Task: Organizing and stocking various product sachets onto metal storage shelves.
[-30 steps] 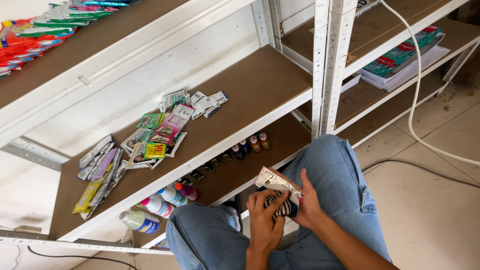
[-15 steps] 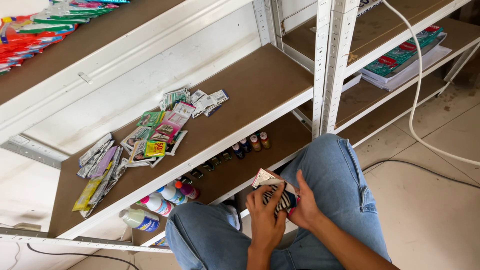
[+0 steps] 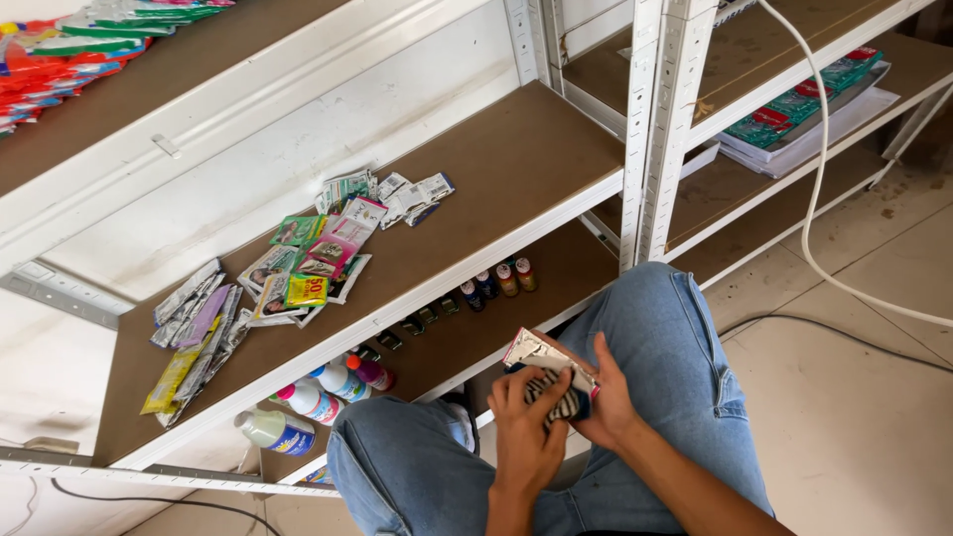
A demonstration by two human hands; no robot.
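I hold a small stack of sachets (image 3: 551, 369) over my lap, above my jeans (image 3: 675, 367); my left hand (image 3: 524, 427) grips it from below, fingers curled and pressed together across the striped front of the stack; my right hand (image 3: 608, 402) clasps the far side, thumb laid along the top edge, the other fingers hidden behind the stack, so I cannot tell how they sit; a silvery sachet fans out at the upper left of the stack. On the brown shelf (image 3: 516, 169) ahead lie loose sachets (image 3: 318, 248), well apart from my hands; more packets (image 3: 194, 333) lie toward its left end. On the lower shelf stand a row of small bottles (image 3: 491, 283) and, further left, larger plastic bottles (image 3: 313, 397). A white cable (image 3: 824, 248) runs down to the floor at right.
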